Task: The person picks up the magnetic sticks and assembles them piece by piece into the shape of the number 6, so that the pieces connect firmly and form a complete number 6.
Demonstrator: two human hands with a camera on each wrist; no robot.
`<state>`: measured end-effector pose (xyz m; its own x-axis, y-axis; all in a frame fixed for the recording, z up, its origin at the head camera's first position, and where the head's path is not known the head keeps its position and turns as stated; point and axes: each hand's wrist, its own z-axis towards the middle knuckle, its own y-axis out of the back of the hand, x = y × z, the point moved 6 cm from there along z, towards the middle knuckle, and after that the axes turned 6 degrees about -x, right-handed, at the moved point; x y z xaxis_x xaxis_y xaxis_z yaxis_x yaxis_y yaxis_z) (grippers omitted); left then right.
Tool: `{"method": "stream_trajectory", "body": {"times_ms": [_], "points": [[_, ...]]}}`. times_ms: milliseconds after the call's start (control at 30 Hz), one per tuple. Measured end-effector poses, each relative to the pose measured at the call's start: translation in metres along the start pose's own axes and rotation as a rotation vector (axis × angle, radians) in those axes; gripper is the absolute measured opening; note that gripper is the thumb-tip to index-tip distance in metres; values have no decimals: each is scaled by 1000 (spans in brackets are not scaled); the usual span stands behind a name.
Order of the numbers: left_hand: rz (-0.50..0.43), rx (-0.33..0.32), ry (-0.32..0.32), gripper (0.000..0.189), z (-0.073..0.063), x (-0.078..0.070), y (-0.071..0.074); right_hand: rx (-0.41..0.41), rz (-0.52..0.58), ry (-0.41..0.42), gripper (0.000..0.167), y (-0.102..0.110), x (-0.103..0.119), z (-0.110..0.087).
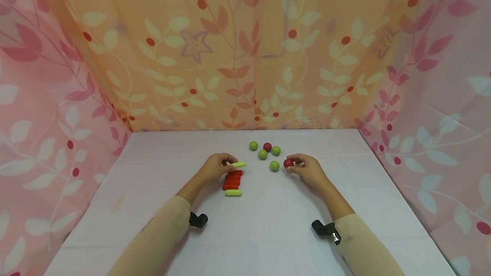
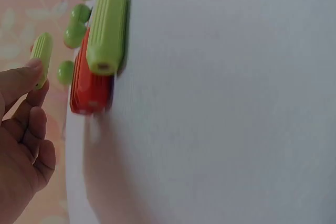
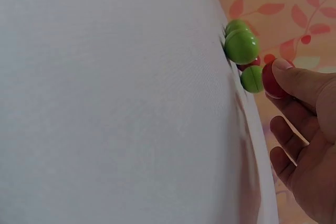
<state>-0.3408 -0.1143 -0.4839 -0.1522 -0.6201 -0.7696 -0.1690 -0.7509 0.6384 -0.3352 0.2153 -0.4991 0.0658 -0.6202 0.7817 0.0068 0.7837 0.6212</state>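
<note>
My left hand (image 1: 217, 167) pinches a light green ridged stick (image 1: 239, 165) between thumb and fingertips. The stick (image 2: 44, 51) points away from the hand (image 2: 23, 145) in the left wrist view. Just below it, several red ridged sticks (image 1: 232, 180) lie in a column, with another light green stick (image 1: 233, 193) at the near end. My right hand (image 1: 311, 171) holds a small red ball (image 1: 288, 163) by thumb and fingertips. In the right wrist view the thumb covers part of the ball (image 3: 273, 81). A green ball (image 1: 274, 166) sits just left of it.
Farther back on the white-covered table (image 1: 276, 225), several green balls (image 1: 262, 154) cluster around another red ball (image 1: 267, 147). Patterned cloth (image 1: 245, 54) rises behind the table and along both sides. Each sleeve has a black wrist mount (image 1: 198, 220) near its cuff.
</note>
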Motion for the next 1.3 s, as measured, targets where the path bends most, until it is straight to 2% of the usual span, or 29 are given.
{"method": "stream_trajectory", "body": {"times_ms": [167,400,533,700,900,1000,1133,1300], "points": [[-15,15,3,18,-5,-13,-11,22,28,-51,41,0,5,-11],[-17,35,-73,17,-10,-28,-27,88,71,-58,41,-9,16,-25],[-32,51,-77,17,-12,-33,-36,109,80,-68,41,-16,13,-29],[-49,53,-65,17,-12,-38,-46,115,86,-55,40,-21,8,-31],[-1,60,-123,17,-8,-45,-58,110,97,-41,39,-25,5,-35],[17,77,-125,16,-7,-47,-63,110,97,-32,38,-27,4,-36],[-1,96,-126,16,-9,-51,-68,108,88,-20,36,-29,5,-37],[-2,95,-168,18,-8,-55,-76,95,88,-4,36,-30,7,-38]]}}
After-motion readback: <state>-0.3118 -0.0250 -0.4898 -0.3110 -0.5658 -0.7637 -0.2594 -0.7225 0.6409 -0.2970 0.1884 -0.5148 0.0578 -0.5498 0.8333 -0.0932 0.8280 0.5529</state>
